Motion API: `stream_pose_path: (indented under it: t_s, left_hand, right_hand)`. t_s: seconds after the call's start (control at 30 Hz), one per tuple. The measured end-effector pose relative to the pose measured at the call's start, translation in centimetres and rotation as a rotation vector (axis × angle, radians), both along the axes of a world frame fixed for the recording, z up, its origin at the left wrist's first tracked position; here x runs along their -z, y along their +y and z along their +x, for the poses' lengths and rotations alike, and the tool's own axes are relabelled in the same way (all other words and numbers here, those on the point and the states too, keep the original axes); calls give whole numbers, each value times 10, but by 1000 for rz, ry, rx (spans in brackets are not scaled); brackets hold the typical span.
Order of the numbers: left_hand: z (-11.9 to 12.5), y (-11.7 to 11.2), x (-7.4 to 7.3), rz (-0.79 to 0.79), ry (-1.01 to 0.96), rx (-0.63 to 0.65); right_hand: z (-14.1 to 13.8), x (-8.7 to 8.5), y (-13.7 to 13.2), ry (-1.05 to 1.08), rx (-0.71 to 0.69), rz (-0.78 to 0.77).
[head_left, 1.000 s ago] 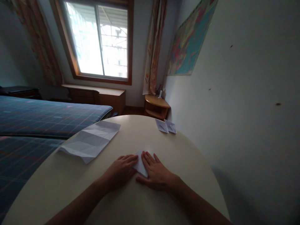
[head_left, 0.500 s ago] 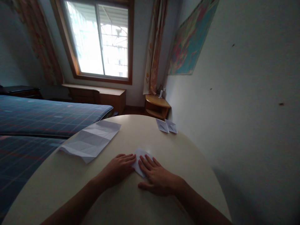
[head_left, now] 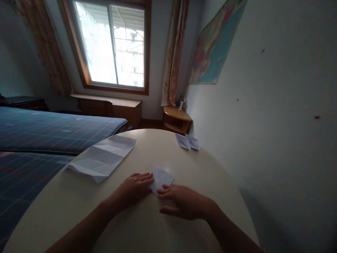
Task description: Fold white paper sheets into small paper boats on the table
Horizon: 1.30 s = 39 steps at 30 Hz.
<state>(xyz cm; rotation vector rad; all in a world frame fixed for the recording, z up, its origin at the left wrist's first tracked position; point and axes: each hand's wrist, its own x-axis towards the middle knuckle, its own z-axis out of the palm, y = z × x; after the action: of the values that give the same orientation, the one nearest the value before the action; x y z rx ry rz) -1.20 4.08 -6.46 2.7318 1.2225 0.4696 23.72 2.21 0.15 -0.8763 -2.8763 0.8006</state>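
Observation:
A small folded white paper (head_left: pixel 161 178) lies flat on the round cream table (head_left: pixel 168 151) in front of me. My left hand (head_left: pixel 133 188) rests flat on the table, its fingertips stretched onto the paper's left edge. From the right, my right hand (head_left: pixel 181 201) reaches in with fingers extended and tips touching the paper's near edge. Neither hand grips anything.
A large creased white sheet (head_left: pixel 102 158) lies at the table's left edge. Two small folded papers (head_left: pixel 187 142) sit at the far right by the wall. A bed with a blue plaid cover (head_left: pixel 52 130) stands on the left. A wooden corner shelf (head_left: pixel 176 119) is beyond the table.
My right hand has slid back toward me off the paper, uncovering most of it. My left hand has hardly moved.

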Motion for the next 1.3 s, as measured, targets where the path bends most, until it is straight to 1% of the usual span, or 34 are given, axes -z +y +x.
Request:
stream_pose_path:
  t_s: [0.1, 0.27, 0.43, 0.67, 0.87, 0.97, 1.07, 1.13, 1.2, 1.3]
  left_hand:
    - [-1, 1, 1, 14, 7, 12]
    - [-3, 1, 3, 35, 14, 29]
    - [-5, 3, 6, 52, -6, 35]
    - [-6, 7, 9, 102, -24, 106]
    - [-2, 5, 3, 170, -61, 101]
    - [1, 2, 0, 168, -95, 77]
    - [2, 0, -1, 143, -87, 24]
    - [2, -1, 0, 112, -69, -22]
    - [2, -1, 1, 78, -67, -60]
    - [1, -1, 1, 16, -98, -97]
  right_hand:
    - [1, 0, 10, 43, 60, 16]
    - [5, 12, 21, 112, 122, 115]
    - [5, 24, 28, 134, 119, 160]
    - [4, 37, 36, 179, 81, 207]
    - [7, 39, 41, 252, 79, 165]
    - [6, 37, 42, 293, 95, 126]
    - [5, 35, 44, 304, 111, 120]
    - [5, 35, 46, 275, 151, 152]
    - [6, 37, 49, 244, 230, 184]
    - [9, 40, 53, 263, 365, 141]
